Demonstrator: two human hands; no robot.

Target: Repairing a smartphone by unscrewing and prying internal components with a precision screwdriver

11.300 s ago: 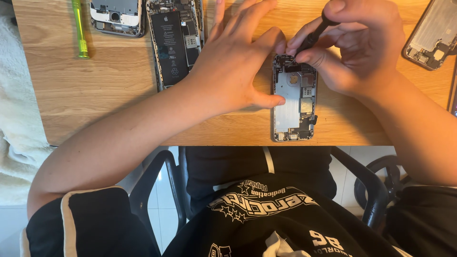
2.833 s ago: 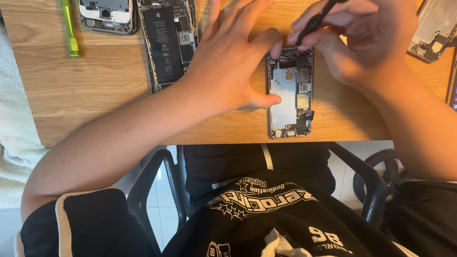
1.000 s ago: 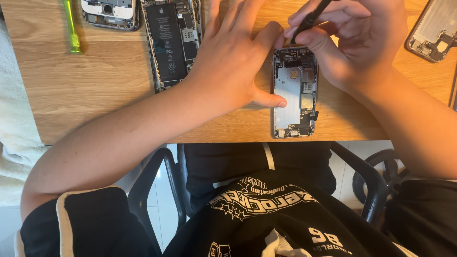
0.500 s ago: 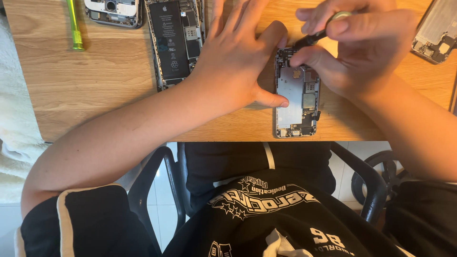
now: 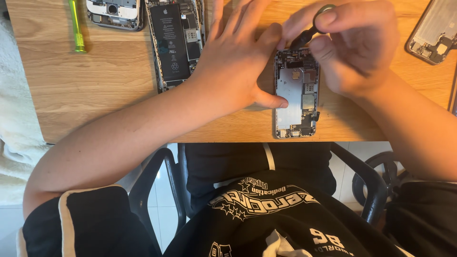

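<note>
On the wooden surface [image 5: 95,90], the left hand [image 5: 233,62] still steadies the open phone [image 5: 296,95], while the right hand [image 5: 354,45], gripping a dark tool [image 5: 307,33], has now lowered its tip onto the phone's top.

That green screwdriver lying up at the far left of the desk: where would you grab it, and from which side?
Probably by the long green handle of the green screwdriver, pinched across its width from straight above. It lies flat on the wooden desk with bare wood on both sides, so fingers can drop either side. The left hand is nearer; the right hand already holds a dark tool.
</note>
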